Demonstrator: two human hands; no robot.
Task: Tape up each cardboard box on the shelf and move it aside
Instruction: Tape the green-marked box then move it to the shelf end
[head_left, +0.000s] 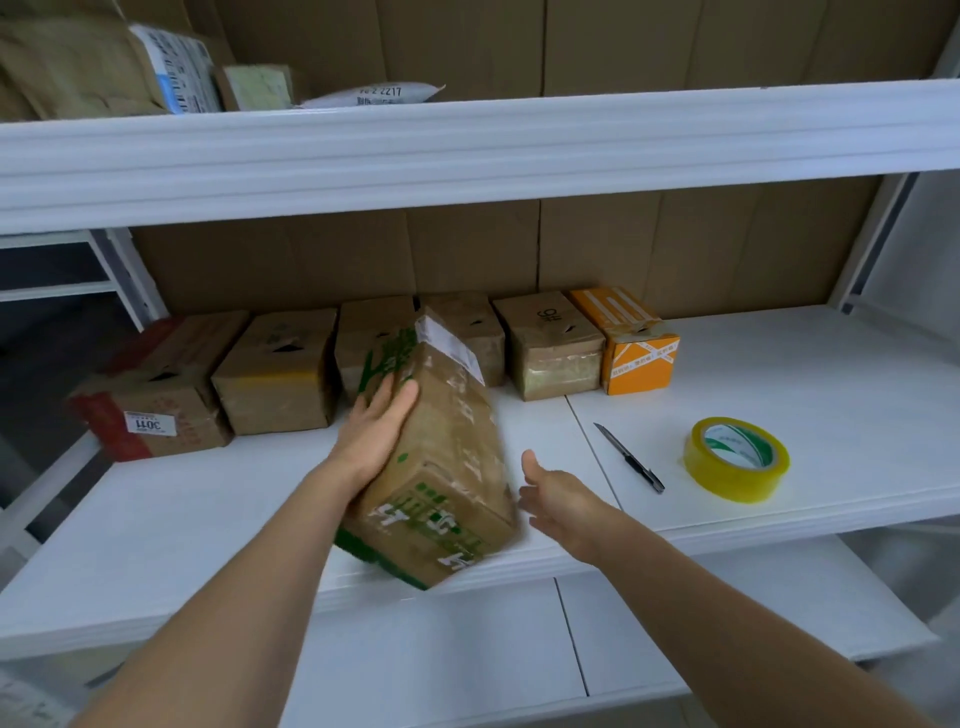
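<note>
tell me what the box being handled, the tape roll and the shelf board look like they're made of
Box: brown corrugated cardboard by the look, matte and scuffed, green print, glossy clear tape strips on its faces.
Tape roll: translucent yellowish plastic film, shiny, wound on a core with a white and green printed liner.
Shelf board: smooth matte white; painted metal or laminated board, the picture cannot settle which.

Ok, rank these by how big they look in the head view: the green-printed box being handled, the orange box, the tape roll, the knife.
1. Green-printed box, largest, though nearest the camera.
2. Orange box and tape roll: look alike; the box sits farther back, so unranked.
3. Knife, thinnest and smallest.
</note>
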